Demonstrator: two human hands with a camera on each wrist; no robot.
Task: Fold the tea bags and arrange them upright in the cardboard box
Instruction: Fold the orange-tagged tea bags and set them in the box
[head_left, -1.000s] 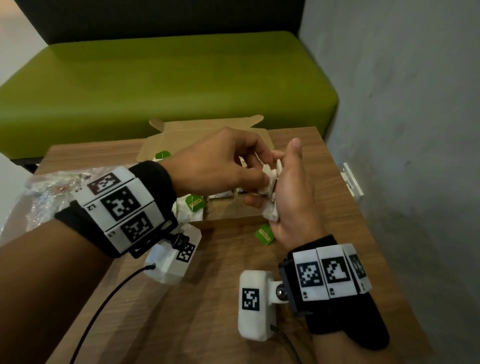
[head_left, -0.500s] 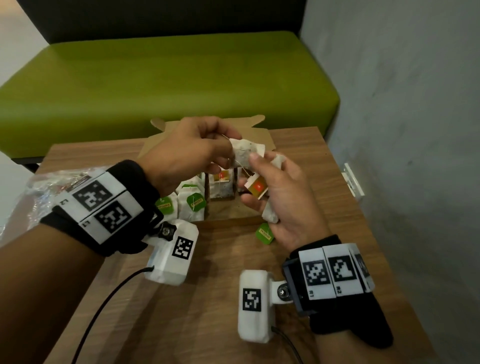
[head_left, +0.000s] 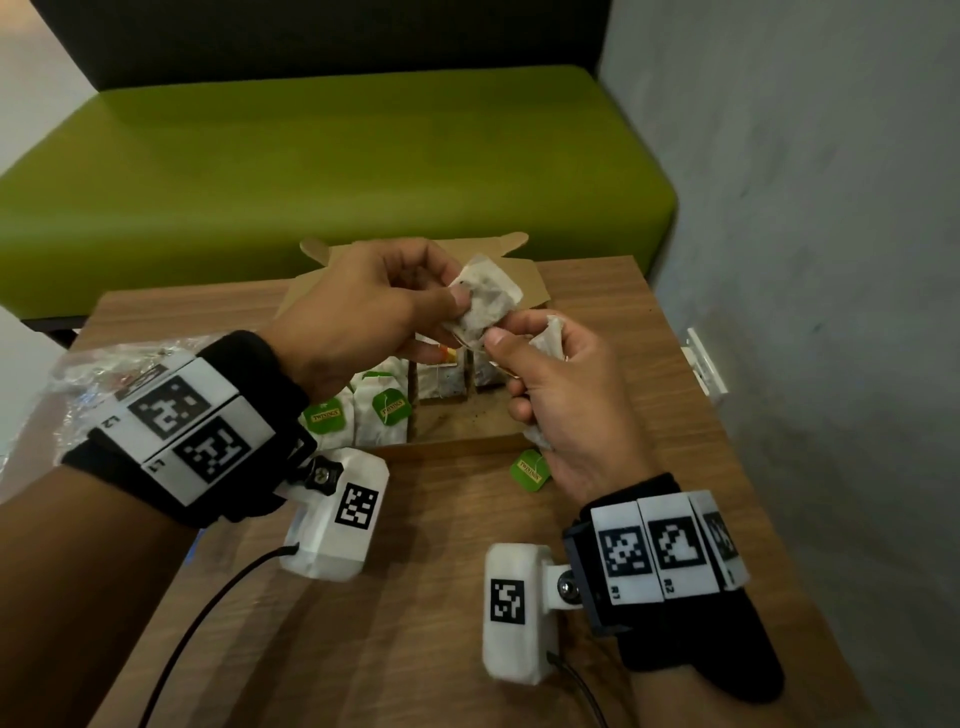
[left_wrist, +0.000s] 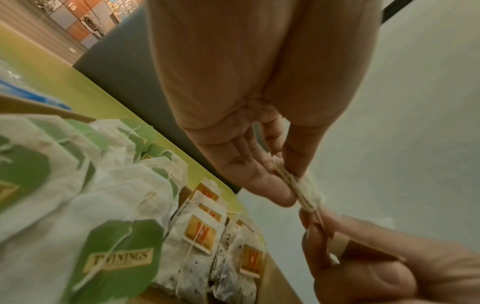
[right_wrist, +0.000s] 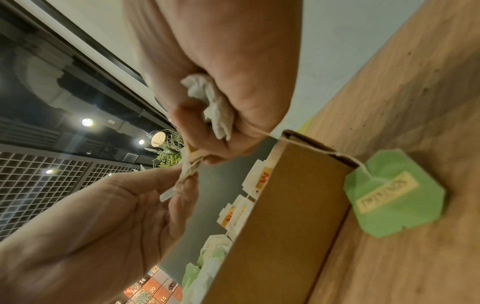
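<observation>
A white tea bag (head_left: 485, 299) was up in the air, just over the cardboard box (head_left: 457, 444). The left hand (head_left: 363, 317) pinched its top part with thumb and fingers. The right hand (head_left: 563, 400) pinched its bottom end. The right hand also had a second, crumpled tea bag (right_wrist: 215, 107) squeezed in its curled fingers. A string ran from that bag to a green tag (head_left: 530, 470) lying on the wooden table (head_left: 415, 623), just beside the box. Inside the box, tea bags stood up in rows, some with green tags (left_wrist: 122, 255) and some with orange tags (left_wrist: 200, 234). A crinkly plastic bag (head_left: 88, 374) lay at the left, and a green bench (head_left: 332, 171) was behind the table.
</observation>
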